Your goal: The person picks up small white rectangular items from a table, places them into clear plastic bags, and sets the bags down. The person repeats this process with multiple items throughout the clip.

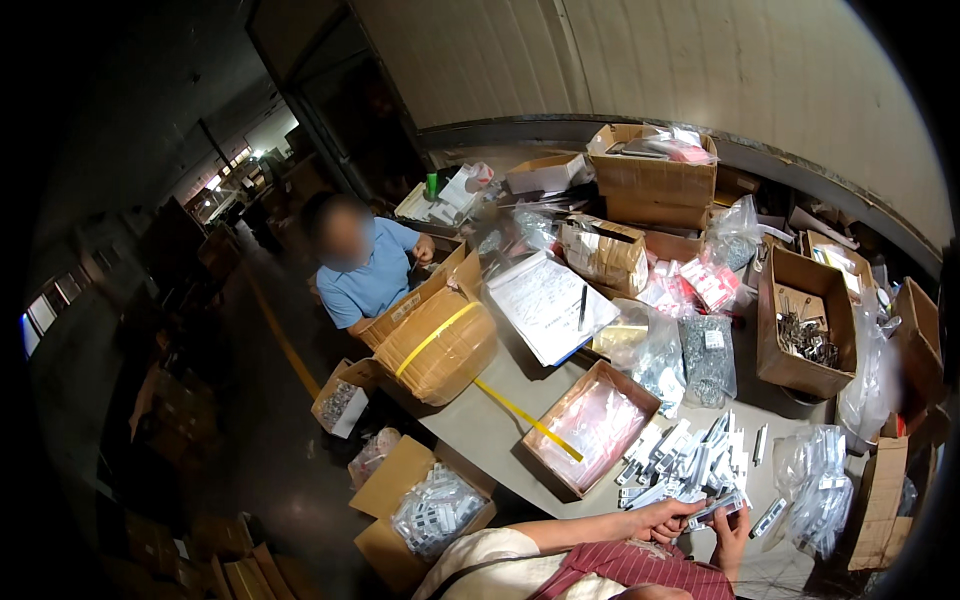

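Near the table's front edge, my left hand [664, 519] and my right hand [733, 538] are close together, both closed on one slim silver-white piece with dark parts [716, 509]. The fingers of my left hand pinch its left end, and those of my right hand wrap the other end. Its exact kind is too small to make out. Just beyond my hands lies a loose pile of similar slim pieces [705, 455]. One more such piece [769, 517] rests right of my right hand, beside clear bags of similar parts [818, 490].
A shallow carton with pink plastic [618, 392] stands left of the pile. Beyond are a clipboard with papers [545, 303], a bag of small metal parts [708, 362] and a carton of metal pieces [775, 268]. A person in blue [370, 270] sits behind a taped carton [440, 352].
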Available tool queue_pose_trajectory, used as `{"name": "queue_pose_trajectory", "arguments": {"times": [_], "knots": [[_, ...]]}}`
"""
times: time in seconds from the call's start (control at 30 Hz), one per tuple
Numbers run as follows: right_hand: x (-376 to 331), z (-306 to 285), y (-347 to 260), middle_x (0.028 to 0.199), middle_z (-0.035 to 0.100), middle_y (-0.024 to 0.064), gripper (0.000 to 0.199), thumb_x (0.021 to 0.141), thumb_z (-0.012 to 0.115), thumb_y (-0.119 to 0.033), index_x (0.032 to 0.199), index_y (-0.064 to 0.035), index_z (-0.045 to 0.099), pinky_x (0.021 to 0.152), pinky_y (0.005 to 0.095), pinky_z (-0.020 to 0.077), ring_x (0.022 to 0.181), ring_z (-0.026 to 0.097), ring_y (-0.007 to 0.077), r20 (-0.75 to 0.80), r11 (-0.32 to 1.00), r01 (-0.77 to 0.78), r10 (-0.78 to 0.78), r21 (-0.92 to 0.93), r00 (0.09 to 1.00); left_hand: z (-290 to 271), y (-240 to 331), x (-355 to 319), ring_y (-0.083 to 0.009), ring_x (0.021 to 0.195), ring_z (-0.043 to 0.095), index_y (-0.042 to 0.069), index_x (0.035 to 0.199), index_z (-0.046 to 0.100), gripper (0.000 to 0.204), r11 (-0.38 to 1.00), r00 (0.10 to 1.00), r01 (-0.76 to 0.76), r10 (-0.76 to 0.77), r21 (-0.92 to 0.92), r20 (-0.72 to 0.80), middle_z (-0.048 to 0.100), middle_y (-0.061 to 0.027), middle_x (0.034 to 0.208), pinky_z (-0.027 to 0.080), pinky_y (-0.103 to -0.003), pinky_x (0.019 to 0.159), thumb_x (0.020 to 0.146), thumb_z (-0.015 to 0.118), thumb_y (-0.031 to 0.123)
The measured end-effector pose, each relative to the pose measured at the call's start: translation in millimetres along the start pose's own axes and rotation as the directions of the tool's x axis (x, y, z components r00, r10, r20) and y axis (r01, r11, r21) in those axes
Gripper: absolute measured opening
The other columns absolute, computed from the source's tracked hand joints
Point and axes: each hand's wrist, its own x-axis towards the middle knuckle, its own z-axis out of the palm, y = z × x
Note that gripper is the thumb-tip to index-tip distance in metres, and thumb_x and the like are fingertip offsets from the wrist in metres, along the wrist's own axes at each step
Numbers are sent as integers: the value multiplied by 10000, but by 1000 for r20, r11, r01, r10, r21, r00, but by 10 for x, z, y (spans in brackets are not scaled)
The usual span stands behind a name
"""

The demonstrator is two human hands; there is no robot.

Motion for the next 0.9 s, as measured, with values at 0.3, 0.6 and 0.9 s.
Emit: {"name": "queue_pose_trajectory", "arguments": {"times": [0.3, 0.6, 0.9], "knots": [[-77, 42, 80, 1143, 625, 113, 468, 934, 628, -72, 1346, 32, 434, 916, 306, 458, 1028, 591, 183, 20, 993, 96, -95, -69, 995, -148, 48, 84, -15, 364, 220, 111, 824, 578, 264, 992, 992, -75, 85, 103, -98, 398, 84, 561, 124, -217, 350, 934, 652, 340], [-114, -11, -134, 1078, 645, 208, 448, 890, 674, -95, 1266, 60, 487, 809, 344, 498, 955, 655, 291, 95, 617, 332, -384, -713, 918, 142, 206, 4, -30, 604, 400, 76, 650, 589, 311, 584, 837, -286, 538, 760, -99, 469, 51, 588, 309, -224, 523, 832, 749, 271], [-182, 83, -436, 1081, 655, 117, 449, 916, 652, -174, 1293, 12, 497, 918, 335, 484, 1010, 625, 183, -15, 980, 108, -107, 166, 994, 109, 187, -135, -71, 432, 332, 24, 761, 526, 304, 905, 803, -177, 360, -386, 476, 427, -13, 561, 270, -212, 412, 974, 526, 241]]}}
